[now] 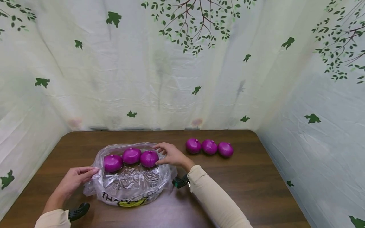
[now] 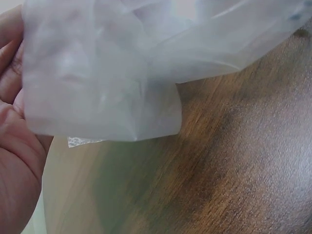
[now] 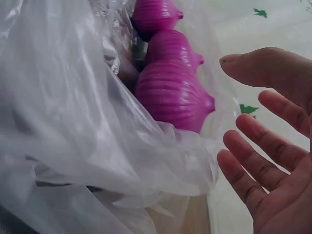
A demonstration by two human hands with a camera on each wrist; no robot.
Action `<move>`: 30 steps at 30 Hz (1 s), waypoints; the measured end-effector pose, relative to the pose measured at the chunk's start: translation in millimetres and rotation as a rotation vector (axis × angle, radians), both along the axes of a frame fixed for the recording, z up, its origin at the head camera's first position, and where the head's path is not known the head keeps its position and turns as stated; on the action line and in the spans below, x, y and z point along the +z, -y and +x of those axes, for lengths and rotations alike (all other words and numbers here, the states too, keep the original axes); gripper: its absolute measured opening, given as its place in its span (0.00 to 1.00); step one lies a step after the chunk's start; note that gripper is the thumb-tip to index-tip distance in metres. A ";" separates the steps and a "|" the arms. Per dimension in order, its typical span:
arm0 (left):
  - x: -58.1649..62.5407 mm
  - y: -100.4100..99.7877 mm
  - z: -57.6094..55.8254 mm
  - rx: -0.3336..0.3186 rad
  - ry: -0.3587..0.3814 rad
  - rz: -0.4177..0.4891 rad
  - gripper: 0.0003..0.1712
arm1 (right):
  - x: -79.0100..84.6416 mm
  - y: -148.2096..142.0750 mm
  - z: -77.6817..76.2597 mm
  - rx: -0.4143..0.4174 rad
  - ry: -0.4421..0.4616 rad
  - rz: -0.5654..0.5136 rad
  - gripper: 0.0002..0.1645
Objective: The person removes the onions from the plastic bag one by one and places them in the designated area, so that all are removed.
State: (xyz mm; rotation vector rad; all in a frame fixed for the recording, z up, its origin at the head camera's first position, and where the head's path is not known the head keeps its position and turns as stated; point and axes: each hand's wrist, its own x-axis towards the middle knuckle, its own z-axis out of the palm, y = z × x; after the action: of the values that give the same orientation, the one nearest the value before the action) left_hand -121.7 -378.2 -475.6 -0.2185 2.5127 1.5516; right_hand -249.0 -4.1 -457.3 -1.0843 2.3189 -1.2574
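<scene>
A clear plastic bag (image 1: 129,193) with dark lettering and a yellow print lies spread on the table, its mouth facing up. Three purple onions sit in a row along its far side: the left onion (image 1: 113,163), the middle onion (image 1: 131,155) and the right onion (image 1: 149,158). My left hand (image 1: 74,180) pinches the bag's left rim between thumb and fingers; in the left wrist view the film (image 2: 97,73) hangs from it. At the right rim, my right hand (image 1: 172,154) has its fingers spread beside the right onion. The right wrist view shows that hand's palm bare.
Beyond my right hand, three more purple onions stand in a line: a near-left one (image 1: 193,146), a middle one (image 1: 209,147) and a right one (image 1: 225,149). The brown wooden table (image 1: 251,190) ends at a pale leaf-printed curtain (image 1: 176,104), with sheeting on both sides.
</scene>
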 end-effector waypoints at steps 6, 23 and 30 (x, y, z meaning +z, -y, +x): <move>-0.4 0.4 -0.8 0.006 0.001 0.011 0.25 | -1.6 8.8 0.2 -0.007 0.017 -0.017 0.36; -2.7 1.0 2.0 0.010 0.021 0.001 0.25 | -9.7 24.6 -2.3 -0.072 0.033 0.131 0.38; -0.6 0.7 1.0 0.018 -0.002 0.026 0.24 | -7.5 28.1 -8.8 -0.069 0.086 0.167 0.39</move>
State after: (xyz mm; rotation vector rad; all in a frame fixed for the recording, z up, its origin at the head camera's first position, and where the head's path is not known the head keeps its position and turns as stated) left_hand -120.7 -379.0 -476.1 -0.2371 2.4970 1.5909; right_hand -257.9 -32.3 -464.8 -0.8860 2.3649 -1.0887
